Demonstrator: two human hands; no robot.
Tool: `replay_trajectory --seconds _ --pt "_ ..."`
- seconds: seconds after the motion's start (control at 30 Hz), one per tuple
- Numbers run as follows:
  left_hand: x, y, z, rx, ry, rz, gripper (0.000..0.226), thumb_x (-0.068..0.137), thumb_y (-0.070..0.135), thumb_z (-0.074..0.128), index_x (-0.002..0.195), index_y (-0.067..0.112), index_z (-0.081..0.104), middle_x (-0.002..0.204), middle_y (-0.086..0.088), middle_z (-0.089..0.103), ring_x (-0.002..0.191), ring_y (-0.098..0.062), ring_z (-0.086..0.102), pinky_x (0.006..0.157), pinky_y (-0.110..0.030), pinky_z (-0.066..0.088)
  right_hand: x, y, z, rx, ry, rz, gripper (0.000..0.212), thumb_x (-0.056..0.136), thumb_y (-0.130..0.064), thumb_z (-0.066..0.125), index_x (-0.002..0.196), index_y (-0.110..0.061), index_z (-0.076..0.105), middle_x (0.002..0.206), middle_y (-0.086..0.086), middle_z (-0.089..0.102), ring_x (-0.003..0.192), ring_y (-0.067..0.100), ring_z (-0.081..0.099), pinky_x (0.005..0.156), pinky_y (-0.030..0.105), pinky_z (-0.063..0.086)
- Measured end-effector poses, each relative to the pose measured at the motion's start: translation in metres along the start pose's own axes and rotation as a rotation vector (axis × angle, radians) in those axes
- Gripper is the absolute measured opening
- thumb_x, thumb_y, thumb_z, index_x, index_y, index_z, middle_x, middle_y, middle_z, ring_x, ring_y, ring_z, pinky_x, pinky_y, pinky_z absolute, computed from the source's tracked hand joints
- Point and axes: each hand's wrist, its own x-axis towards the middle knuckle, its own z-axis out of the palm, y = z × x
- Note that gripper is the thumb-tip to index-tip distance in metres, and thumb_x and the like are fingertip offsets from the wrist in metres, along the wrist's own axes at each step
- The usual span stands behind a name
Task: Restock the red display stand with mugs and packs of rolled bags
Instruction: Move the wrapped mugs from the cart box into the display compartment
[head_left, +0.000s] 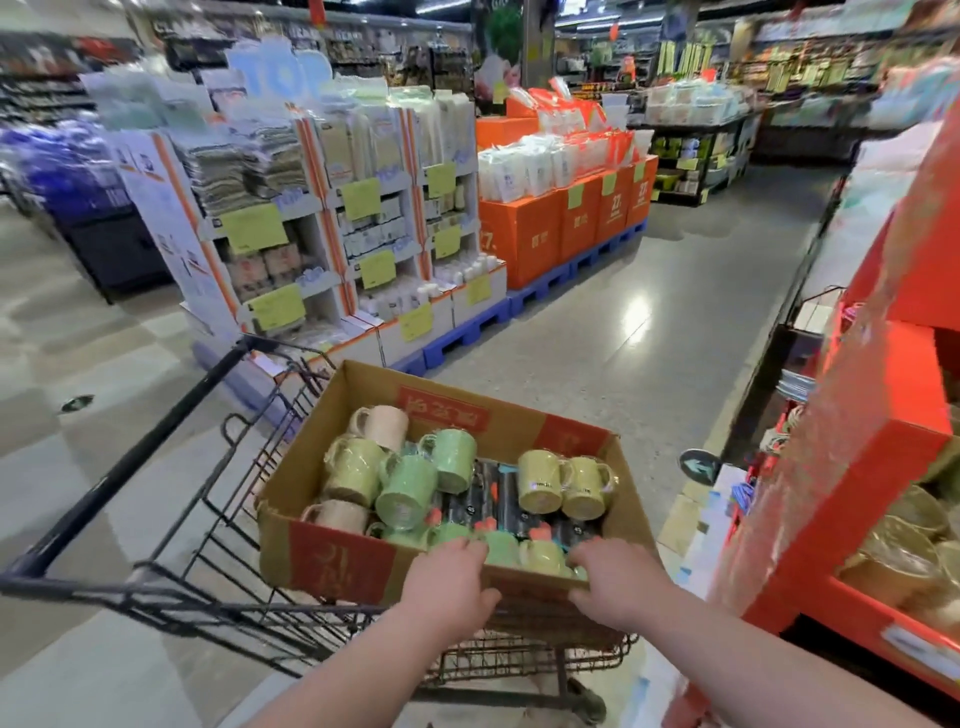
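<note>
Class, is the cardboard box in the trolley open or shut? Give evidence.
Open: the cardboard box shows mugs and dark packs inside.

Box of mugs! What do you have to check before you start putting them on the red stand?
1. Left hand and right hand hold the box by its near edge: ok.
2. Box rests on the cart: ok.
3. Mugs steady: not ok, they lie loose on their sides.
4. Packs in the box, under the mugs: ok.
5. Stand close, on the right: ok.
6. Free space on the stand: cannot tell, blurred.
</note>
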Motion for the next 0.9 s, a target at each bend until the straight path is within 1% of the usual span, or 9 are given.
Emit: replay_trajectory --seconds 0.13,0.3,0.43,0.53,0.6,0.67,0.77,0.83,0.9 --pt "0.006 -0.039 -0.003 -0.023 0.023 -0.023 0.059 0.092 0.045 0.050 0.144 0.023 0.034 0.142 0.000 0.043 0.128 -0.020 0.044 0.107 -0.039 0.038 0.023 -0.028 -0.002 0.005 -0.025 -0.010 0.039 0.090 -0.035 0.052 0.126 -0.021 0.053 0.128 0.007 0.057 0.120 0.028 0.050 0.103 0.041 0.037" --pt "0.020 -0.058 -0.005 -0.026 0.037 -0.026 0.056 0.092 0.045 0.049 0.142 0.022 0.037 0.141 0.001 0.044 0.127 -0.020 0.044 0.107 -0.037 0.037 0.045 -0.039 -0.009 0.004 -0.056 -0.012 0.044 0.089 -0.034 0.053 0.131 -0.022 0.051 0.130 0.005 0.054 0.121 0.029 0.050 0.101 0.040 0.039" --pt "0.030 -0.069 -0.010 -0.038 0.057 -0.041 0.058 0.092 0.045 0.049 0.143 0.022 0.035 0.143 -0.001 0.043 0.129 -0.021 0.042 0.109 -0.039 0.035 0.075 -0.043 -0.017 0.011 -0.102 -0.025 0.044 0.085 -0.038 0.052 0.128 -0.027 0.051 0.127 0.004 0.057 0.114 0.030 0.054 0.095 0.043 0.046" --pt "0.036 -0.088 -0.015 -0.059 0.057 -0.100 0.057 0.092 0.044 0.049 0.143 0.023 0.035 0.141 0.000 0.044 0.128 -0.020 0.043 0.108 -0.039 0.037 0.103 -0.057 -0.022 -0.014 -0.128 -0.098 0.044 0.090 -0.033 0.051 0.132 -0.024 0.050 0.129 0.004 0.056 0.115 0.027 0.055 0.093 0.038 0.047" --pt "0.039 -0.103 -0.017 -0.082 0.056 -0.165 0.057 0.092 0.044 0.050 0.143 0.023 0.036 0.141 0.001 0.044 0.126 -0.019 0.044 0.107 -0.038 0.039 0.122 -0.069 -0.023 -0.017 -0.139 -0.154 0.044 0.091 -0.030 0.050 0.134 -0.023 0.048 0.129 0.004 0.056 0.114 0.025 0.056 0.092 0.036 0.047" --pt "0.043 -0.113 -0.020 -0.096 0.053 -0.224 0.056 0.092 0.044 0.050 0.142 0.022 0.037 0.140 0.001 0.044 0.124 -0.018 0.046 0.105 -0.036 0.041 0.143 -0.080 -0.025 -0.025 -0.152 -0.197 0.041 0.091 -0.028 0.049 0.131 -0.021 0.049 0.126 0.005 0.057 0.111 0.026 0.056 0.087 0.035 0.050" --pt "0.054 -0.124 -0.027 -0.097 0.058 -0.277 0.053 0.092 0.043 0.050 0.139 0.023 0.039 0.138 0.003 0.045 0.123 -0.018 0.047 0.105 -0.035 0.039 0.175 -0.088 -0.027 -0.018 -0.164 -0.242 0.035 0.091 -0.028 0.047 0.124 -0.020 0.052 0.120 0.005 0.059 0.106 0.027 0.056 0.078 0.033 0.046" --pt "0.064 -0.129 -0.031 -0.111 0.065 -0.303 0.053 0.092 0.042 0.050 0.140 0.023 0.039 0.138 0.003 0.045 0.124 -0.018 0.046 0.106 -0.035 0.039 0.195 -0.091 -0.027 0.014 -0.179 -0.251 0.036 0.091 -0.031 0.048 0.126 -0.021 0.051 0.121 0.004 0.059 0.105 0.025 0.057 0.080 0.033 0.048" --pt "0.074 -0.133 -0.033 -0.135 0.064 -0.322 0.053 0.092 0.042 0.049 0.141 0.024 0.037 0.140 0.004 0.044 0.125 -0.017 0.046 0.105 -0.034 0.039 0.213 -0.093 -0.024 0.059 -0.222 -0.245 0.041 0.091 -0.035 0.048 0.129 -0.020 0.050 0.124 0.004 0.057 0.108 0.025 0.057 0.086 0.037 0.050"
